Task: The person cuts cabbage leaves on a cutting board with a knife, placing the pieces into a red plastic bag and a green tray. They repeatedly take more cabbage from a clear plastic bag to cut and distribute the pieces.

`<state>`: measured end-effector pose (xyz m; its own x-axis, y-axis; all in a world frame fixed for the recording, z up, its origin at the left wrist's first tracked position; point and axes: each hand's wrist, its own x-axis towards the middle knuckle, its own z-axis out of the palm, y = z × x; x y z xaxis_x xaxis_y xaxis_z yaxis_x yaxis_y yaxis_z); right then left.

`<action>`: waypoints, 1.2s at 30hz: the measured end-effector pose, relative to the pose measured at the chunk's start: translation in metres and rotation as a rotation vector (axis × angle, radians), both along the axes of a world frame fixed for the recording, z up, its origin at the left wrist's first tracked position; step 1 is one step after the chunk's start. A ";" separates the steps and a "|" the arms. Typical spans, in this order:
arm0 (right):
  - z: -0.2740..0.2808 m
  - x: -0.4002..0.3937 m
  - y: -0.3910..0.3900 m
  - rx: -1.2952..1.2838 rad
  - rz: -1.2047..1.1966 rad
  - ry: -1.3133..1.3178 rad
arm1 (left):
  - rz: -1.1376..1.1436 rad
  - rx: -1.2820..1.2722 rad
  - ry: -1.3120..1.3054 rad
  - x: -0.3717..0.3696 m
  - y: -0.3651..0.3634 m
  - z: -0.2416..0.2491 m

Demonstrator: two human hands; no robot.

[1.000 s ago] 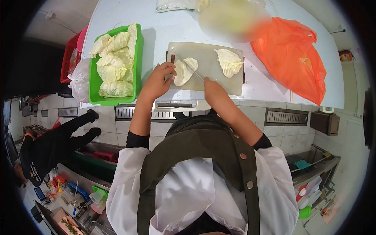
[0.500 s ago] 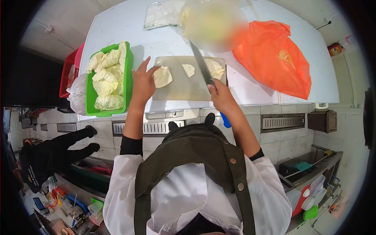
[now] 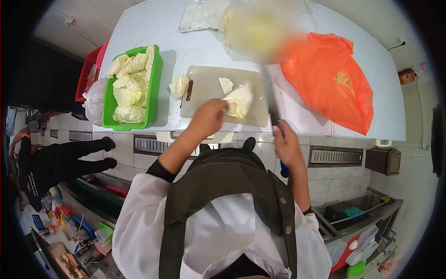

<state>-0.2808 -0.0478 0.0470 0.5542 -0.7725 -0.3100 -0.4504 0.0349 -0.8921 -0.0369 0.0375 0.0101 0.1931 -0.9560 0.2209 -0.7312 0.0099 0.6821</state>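
Note:
My left hand [image 3: 209, 118] is closed on a pale cabbage leaf [image 3: 239, 101], slightly blurred, over the right half of the cutting board [image 3: 202, 76]. In my right hand [image 3: 286, 142] is a large knife [image 3: 270, 93], its blade pointing away from me along the board's right edge. One small cabbage piece [image 3: 226, 85] lies near the middle of the board. Beside the board's left edge, by its dark handle slot, sits another cabbage leaf piece [image 3: 179, 87].
A green basket [image 3: 155, 88] of cabbage leaves stands left, by a white plastic bag [image 3: 95, 102] and red crate [image 3: 86, 74]. An orange bag [image 3: 325, 79] lies right. Behind the board are a blurred pale heap [image 3: 260, 32] and a clear packet [image 3: 200, 16]. A person [image 3: 51, 162] is at far left.
My left hand has moved right and taken hold of a cabbage leaf. The knife has shifted right, to the board's edge. A leaf piece now lies left of the board.

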 end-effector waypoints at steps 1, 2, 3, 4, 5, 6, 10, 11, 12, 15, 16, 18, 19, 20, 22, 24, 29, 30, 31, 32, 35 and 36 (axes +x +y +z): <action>-0.002 0.007 0.006 -0.019 0.060 0.079 | 0.019 0.029 0.016 0.011 0.013 0.002; -0.015 0.016 0.014 -0.172 0.112 0.018 | 0.024 0.074 0.019 0.020 0.023 0.003; -0.016 0.026 0.019 -0.146 0.178 0.085 | 0.031 0.115 0.022 0.028 0.032 0.004; -0.017 0.036 0.023 -0.122 0.247 0.151 | 0.043 0.154 0.025 0.034 0.040 0.004; -0.018 0.046 0.026 -0.137 0.298 0.186 | 0.050 0.177 0.020 0.039 0.045 0.002; -0.020 0.056 0.028 -0.154 0.349 0.221 | 0.049 0.186 0.013 0.042 0.047 0.002; -0.034 0.081 0.026 -0.236 0.466 0.338 | 0.041 0.181 -0.005 0.047 0.051 0.001; -0.037 0.084 0.026 -0.265 0.481 0.365 | 0.040 0.171 -0.007 0.048 0.050 0.000; -0.041 0.085 0.026 -0.293 0.496 0.392 | 0.043 0.158 -0.009 0.049 0.050 -0.001; -0.057 0.089 0.027 -0.314 0.477 0.387 | 0.048 0.141 0.007 0.052 0.053 -0.005; -0.063 0.090 0.027 -0.308 0.454 0.373 | 0.046 0.145 0.023 0.053 0.054 -0.005; -0.076 0.104 0.026 -0.351 0.466 0.356 | 0.029 0.164 0.052 0.051 0.055 -0.002; -0.081 0.111 0.021 -0.381 0.471 0.344 | 0.023 0.177 0.060 0.051 0.059 0.002; -0.083 0.113 0.015 -0.348 0.454 0.300 | 0.018 0.190 0.064 0.051 0.064 0.007; -0.085 0.121 0.007 -0.290 0.432 0.196 | 0.136 0.054 0.078 0.053 0.073 0.024; -0.085 0.116 0.004 -0.267 0.362 0.145 | 0.322 -0.171 0.081 0.056 0.079 0.043; -0.048 0.087 0.006 -0.100 0.227 0.060 | 0.556 -0.268 -0.146 0.100 0.038 0.008; -0.040 0.081 0.006 -0.074 0.213 0.055 | 0.555 -0.229 -0.184 0.117 0.030 -0.021; -0.033 0.073 0.005 -0.052 0.197 0.041 | 0.551 -0.192 -0.223 0.126 0.022 -0.036; -0.027 0.066 0.005 -0.031 0.181 0.027 | 0.589 -0.123 -0.147 0.124 0.018 -0.037; -0.016 0.035 0.007 0.066 0.097 -0.033 | 0.626 0.063 -0.006 0.105 0.016 -0.029; -0.012 0.023 0.007 0.120 0.054 -0.052 | 0.589 -0.006 -0.010 0.106 0.020 -0.028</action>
<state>-0.2578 -0.0404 0.0349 0.6115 -0.7004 -0.3682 -0.4078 0.1198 -0.9052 0.0690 0.0577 -0.0177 0.6888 -0.6872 0.2310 -0.6216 -0.3957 0.6761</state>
